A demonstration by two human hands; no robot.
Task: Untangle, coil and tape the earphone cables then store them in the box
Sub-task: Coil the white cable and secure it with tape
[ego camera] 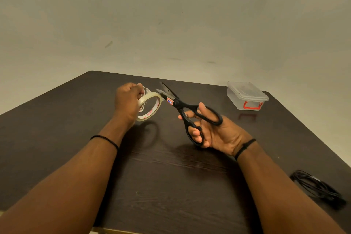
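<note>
My left hand [127,100] grips a coiled white earphone cable [144,92], mostly hidden behind the fingers, with a roll of clear tape [150,108] hanging from it. My right hand [210,131] holds black scissors [182,106] by the handles, thumb through one loop. The blades are open and point at a strip of tape between the roll and the cable. Both hands are above the dark table [171,167]. A coiled black earphone cable [317,188] lies at the table's right edge. The clear plastic box [247,95], lid on and with a red latch, stands at the far right.
A plain pale wall rises behind the table. The table's far edge runs just behind the hands and the box. Both forearms reach in from the near edge, each with a black wrist band.
</note>
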